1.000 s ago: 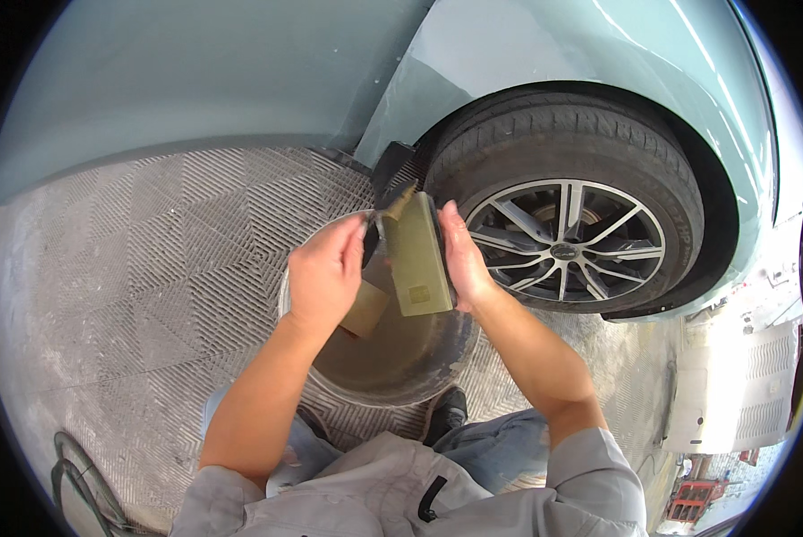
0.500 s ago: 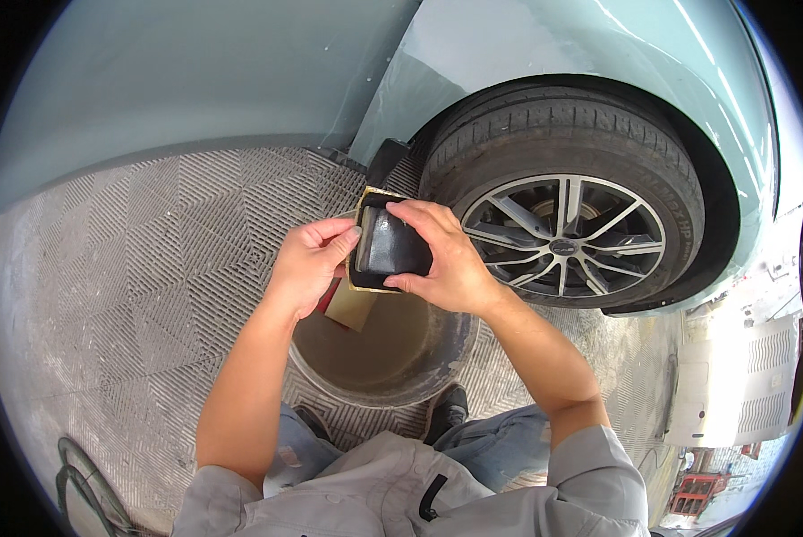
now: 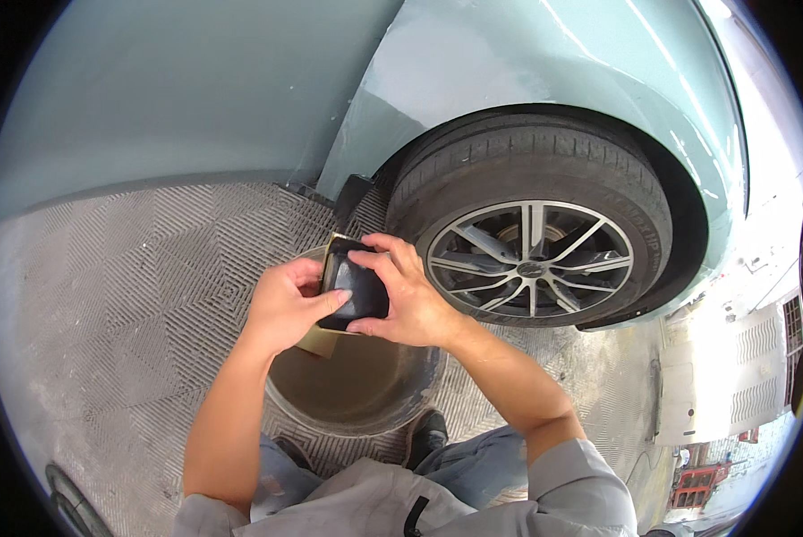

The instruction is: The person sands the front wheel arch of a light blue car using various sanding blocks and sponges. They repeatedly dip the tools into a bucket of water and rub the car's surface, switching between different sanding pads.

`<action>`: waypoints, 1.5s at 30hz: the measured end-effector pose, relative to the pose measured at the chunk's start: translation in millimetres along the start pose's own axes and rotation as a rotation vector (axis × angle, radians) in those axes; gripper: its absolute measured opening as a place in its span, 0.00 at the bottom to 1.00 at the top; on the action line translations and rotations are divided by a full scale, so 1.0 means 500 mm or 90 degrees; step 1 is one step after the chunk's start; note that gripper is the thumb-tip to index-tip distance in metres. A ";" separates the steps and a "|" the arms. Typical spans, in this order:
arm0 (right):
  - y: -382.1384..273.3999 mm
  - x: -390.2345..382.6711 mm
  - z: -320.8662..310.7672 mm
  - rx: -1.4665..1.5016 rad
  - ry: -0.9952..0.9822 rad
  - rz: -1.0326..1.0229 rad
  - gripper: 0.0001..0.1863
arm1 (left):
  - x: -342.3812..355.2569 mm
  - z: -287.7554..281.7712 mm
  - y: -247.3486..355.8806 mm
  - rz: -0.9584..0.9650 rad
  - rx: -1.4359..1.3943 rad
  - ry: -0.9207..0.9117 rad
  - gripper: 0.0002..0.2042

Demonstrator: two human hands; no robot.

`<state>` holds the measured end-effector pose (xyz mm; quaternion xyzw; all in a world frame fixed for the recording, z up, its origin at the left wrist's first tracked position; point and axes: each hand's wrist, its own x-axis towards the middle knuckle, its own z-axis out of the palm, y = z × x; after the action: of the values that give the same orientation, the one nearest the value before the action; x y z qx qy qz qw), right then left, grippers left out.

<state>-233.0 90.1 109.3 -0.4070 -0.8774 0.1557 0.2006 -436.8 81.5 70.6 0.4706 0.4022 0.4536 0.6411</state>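
Both my hands hold a black rubber sanding block [image 3: 356, 288] wrapped in a tan sheet of sandpaper [image 3: 319, 338], just above a grey bucket [image 3: 401, 403] of murky water. My left hand [image 3: 285, 309] grips the block's left side with the thumb on its dark face. My right hand [image 3: 410, 300] covers the right side, fingers curled over the top edge. The sandpaper's edge shows along the block's top and hangs below my left hand.
A pale green car body [image 3: 240, 89] fills the top of the view. Its tyre with a silver spoked wheel [image 3: 531, 259] stands just right of my hands. Grey ribbed floor tiles [image 3: 124, 286] lie around the bucket. My knees and shoes are below.
One second ago the block's tan sandpaper face was toward me; my hands turned it over, so the black face now shows, and it sits slightly lower over the bucket.
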 end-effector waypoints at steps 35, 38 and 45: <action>-0.008 0.038 0.056 0.731 -0.050 0.214 0.31 | 0.010 -0.022 -0.012 -0.012 -0.202 0.076 0.43; -0.013 0.033 0.065 0.735 -0.053 0.212 0.32 | 0.001 -0.014 -0.006 -0.026 -0.194 0.119 0.42; 0.049 0.024 0.047 0.745 -0.187 0.313 0.30 | -0.001 -0.026 -0.010 0.023 -0.028 0.193 0.42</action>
<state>-235.4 111.9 80.9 -0.3937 -0.5475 0.7032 0.2253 -448.3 83.2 63.0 0.3900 0.4760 0.5395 0.5748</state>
